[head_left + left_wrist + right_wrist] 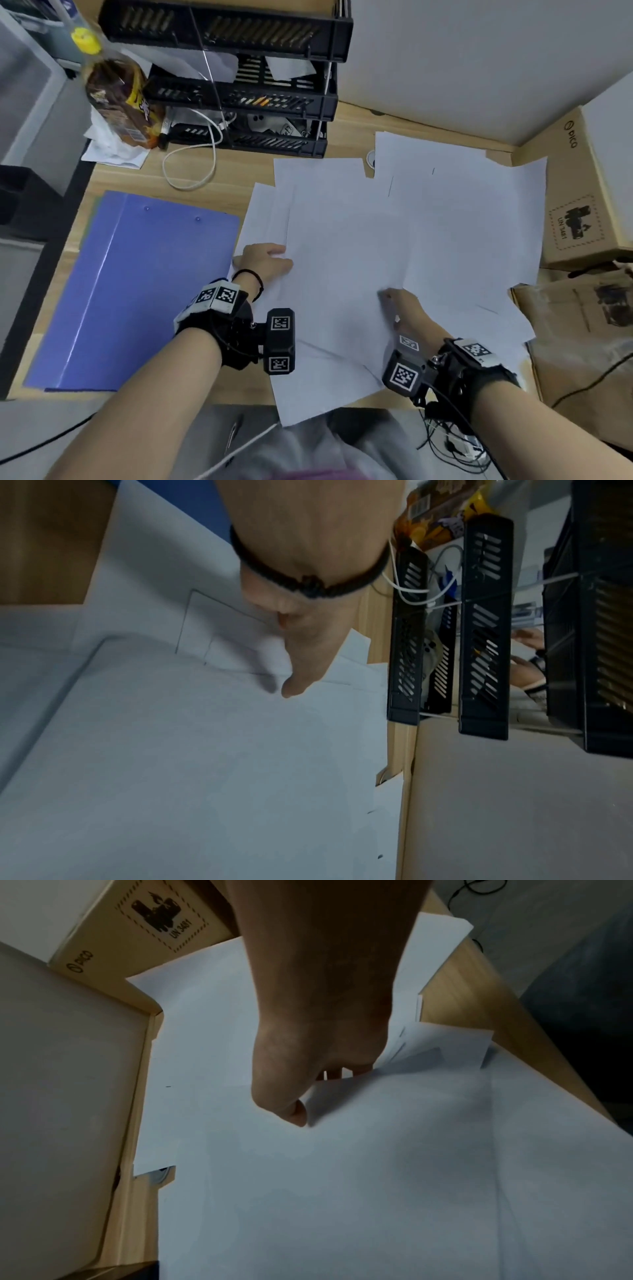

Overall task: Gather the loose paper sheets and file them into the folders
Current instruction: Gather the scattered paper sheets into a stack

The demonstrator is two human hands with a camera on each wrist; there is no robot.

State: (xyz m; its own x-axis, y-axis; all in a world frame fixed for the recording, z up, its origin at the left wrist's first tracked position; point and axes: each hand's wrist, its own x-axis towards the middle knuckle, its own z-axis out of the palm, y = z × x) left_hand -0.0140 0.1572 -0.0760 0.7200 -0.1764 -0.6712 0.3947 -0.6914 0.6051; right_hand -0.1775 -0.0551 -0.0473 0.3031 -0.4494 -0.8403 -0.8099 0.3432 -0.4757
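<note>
Several loose white paper sheets (pixel 411 240) lie overlapping across the middle and right of the wooden desk. A closed blue folder (pixel 137 291) lies flat to their left. My left hand (pixel 282 258) holds the pile's left edge; its thumb (pixel 293 688) rests on top while the fingers are hidden under a sheet. My right hand (pixel 388 296) is at the pile's near side. There it pinches a lifted sheet edge (pixel 342 1096) between thumb (pixel 296 1112) and curled fingers.
A black stack of letter trays (pixel 239 85) stands at the back, with a yellow-capped bottle (pixel 116 96) and a looped white cable (pixel 191 164) beside it. Cardboard boxes (pixel 579 205) hem in the right side. The desk's front edge (pixel 205 397) is close to my body.
</note>
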